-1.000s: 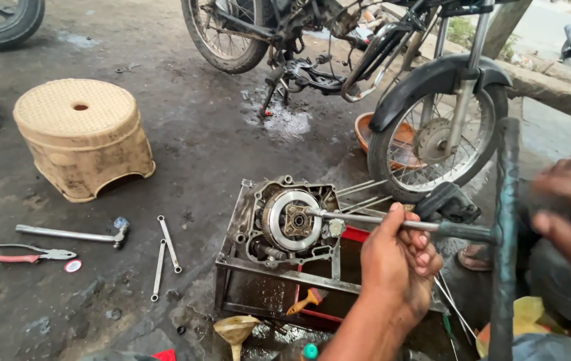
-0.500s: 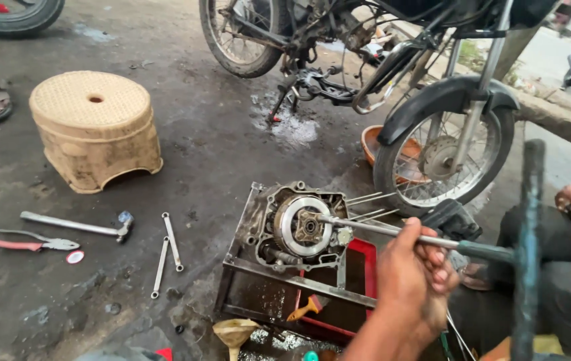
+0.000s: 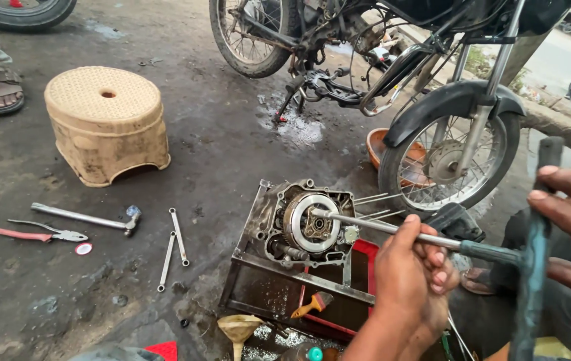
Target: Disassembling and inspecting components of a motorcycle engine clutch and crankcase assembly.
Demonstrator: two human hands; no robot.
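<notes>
At lower centre of the frame the left hand (image 3: 409, 281) is curled loosely round the steel shaft of a T-handle socket wrench (image 3: 392, 228), whose tip sits on the clutch hub (image 3: 311, 223) of a motorcycle engine (image 3: 302, 224) resting on a metal stand (image 3: 258, 281). At the right edge the right hand (image 3: 569, 214) grips the wrench's dark crossbar (image 3: 533, 267) with its fingers spread. Left of the engine, two spanners (image 3: 173, 246), a ratchet handle (image 3: 84, 218) and red-handled pliers (image 3: 38, 234) lie on the oily ground near a tan plastic stool (image 3: 106, 124). A motorcycle front wheel (image 3: 449, 157) stands at upper right
</notes>
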